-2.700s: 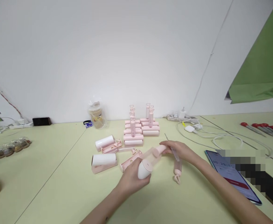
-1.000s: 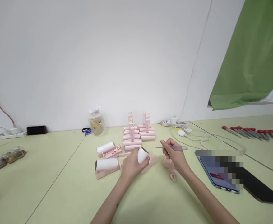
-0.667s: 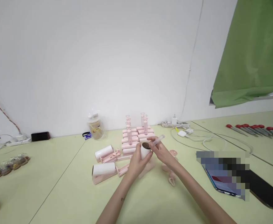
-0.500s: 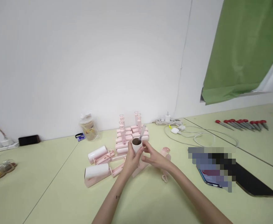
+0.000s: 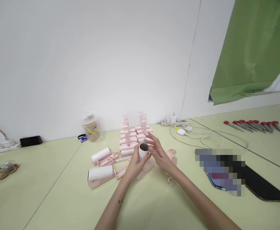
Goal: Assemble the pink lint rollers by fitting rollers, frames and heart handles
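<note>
My left hand [image 5: 135, 161] is closed round a white lint roller roll [image 5: 143, 155], held upright with its dark hollow end facing up. A clear rod-like piece [image 5: 145, 144] stands up out of that hollow. Beside the roll's rim is my right hand [image 5: 159, 155], its fingers apart and the thumb close to the edge; whether it touches is unclear. Left of my hands lie two white rolls [image 5: 100, 156] with pink plastic holders [image 5: 108, 159]. Below the held roll, a pale pink piece [image 5: 146, 171] lies partly hidden, and pink parts with a heart-shaped loop [image 5: 170, 181] rest by my right wrist.
Behind my hands are stacked pink lint rollers [image 5: 128, 146], some with heart-ended handles upright. A bagged cup [image 5: 92, 129] stands by the wall. Right are a power strip [image 5: 174, 123], cables, a phone [image 5: 264, 182], a pixelated patch and red-ended tools [image 5: 252, 124].
The clear piece now stands more upright and lower in the roll. My right hand's fingers have risen and spread beside the rim. The view has shifted slightly.
</note>
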The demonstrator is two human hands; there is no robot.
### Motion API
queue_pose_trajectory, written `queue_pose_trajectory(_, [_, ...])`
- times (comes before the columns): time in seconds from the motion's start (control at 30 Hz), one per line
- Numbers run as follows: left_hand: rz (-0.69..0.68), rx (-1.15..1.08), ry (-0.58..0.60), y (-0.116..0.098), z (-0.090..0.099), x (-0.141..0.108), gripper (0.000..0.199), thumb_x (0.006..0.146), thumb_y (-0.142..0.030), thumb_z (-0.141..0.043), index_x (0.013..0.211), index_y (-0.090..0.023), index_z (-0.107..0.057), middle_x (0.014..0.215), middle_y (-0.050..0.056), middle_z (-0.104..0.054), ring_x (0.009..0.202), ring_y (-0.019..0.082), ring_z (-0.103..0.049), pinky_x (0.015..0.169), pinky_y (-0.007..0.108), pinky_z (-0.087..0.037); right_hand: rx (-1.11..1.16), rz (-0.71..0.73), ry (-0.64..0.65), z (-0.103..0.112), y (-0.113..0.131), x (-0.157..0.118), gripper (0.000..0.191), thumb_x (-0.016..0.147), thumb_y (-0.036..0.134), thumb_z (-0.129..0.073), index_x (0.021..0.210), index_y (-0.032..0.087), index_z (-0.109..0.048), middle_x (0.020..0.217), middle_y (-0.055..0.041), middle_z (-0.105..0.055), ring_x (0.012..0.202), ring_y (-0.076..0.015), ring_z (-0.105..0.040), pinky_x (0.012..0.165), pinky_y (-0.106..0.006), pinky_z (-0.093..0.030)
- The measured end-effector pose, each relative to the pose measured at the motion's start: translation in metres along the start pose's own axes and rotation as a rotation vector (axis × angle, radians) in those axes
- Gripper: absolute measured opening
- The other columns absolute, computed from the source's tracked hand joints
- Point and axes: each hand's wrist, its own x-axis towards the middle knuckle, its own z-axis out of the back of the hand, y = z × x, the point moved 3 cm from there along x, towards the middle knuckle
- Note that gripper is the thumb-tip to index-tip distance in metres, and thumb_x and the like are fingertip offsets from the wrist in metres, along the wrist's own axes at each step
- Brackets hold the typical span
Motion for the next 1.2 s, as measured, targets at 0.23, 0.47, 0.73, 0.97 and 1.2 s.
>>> queue_pose_trajectory(0.23, [0.006,-0.044,-0.061,0.006,0.003,0.000,0.037,0.085,-0.039,-0.049,0.115,-0.021,-0.039,0.116,0.005,-0.053,0.110,0.019,-0.050,0.094,0.030,-0.038,-0.060,0.001,0.011,-0.007,0.004,0.000,0.036,0.094,0.041,-0.031,0.124,0.030,-0.047,0.127,-0.0067,-0.047,0.120,-0.0215,-0.042,0.101,-0.040,-0.032])
queue_pose_trajectory(0.47, [-0.006,-0.096,-0.309,-0.006,0.018,0.006,0.041,0.083,-0.053,-0.042,0.109,-0.022,-0.034,0.102,0.007,-0.057,0.095,0.018,-0.057,0.083,0.030,-0.044,-0.097,-0.189,0.185,-0.015,-0.012,-0.008,0.057,0.070,0.039,-0.069,0.122,0.026,-0.049,0.117,-0.0075,-0.059,0.110,-0.0275,-0.052,0.088,-0.042,-0.044])
queue_pose_trajectory(0.73, [-0.145,0.179,-0.603,-0.044,0.040,-0.001,0.055,0.082,-0.046,-0.046,0.121,-0.020,-0.019,0.118,0.015,-0.048,0.100,0.021,-0.056,0.081,0.034,-0.045,-0.129,-0.266,-0.053,-0.011,-0.024,0.001,0.019,0.081,0.034,-0.042,0.081,0.020,-0.054,0.079,-0.0043,-0.062,0.078,-0.0197,-0.061,0.070,-0.030,-0.048])
queue_pose_trajectory(0.97, [-0.031,0.755,0.008,-0.002,0.003,-0.015,0.029,0.078,-0.026,-0.056,0.107,-0.022,-0.052,0.096,0.007,-0.061,0.091,0.028,-0.057,0.075,0.039,-0.046,-0.429,-0.360,-0.129,0.082,-0.009,-0.001,0.011,0.071,0.032,-0.047,0.075,0.023,-0.052,0.061,0.0030,-0.048,0.057,-0.0163,-0.046,0.054,-0.027,-0.037])
queue_pose_trajectory(1.2, [-0.021,0.917,0.109,0.020,-0.009,-0.021,0.046,0.081,-0.040,-0.054,0.119,-0.014,-0.051,0.113,0.016,-0.056,0.106,0.034,-0.048,0.087,0.049,-0.039,-0.706,-0.654,0.008,0.105,-0.036,-0.048,0.035,0.071,0.055,-0.053,0.081,0.022,-0.061,0.063,-0.0031,-0.061,0.058,-0.0245,-0.055,0.050,-0.028,-0.032])
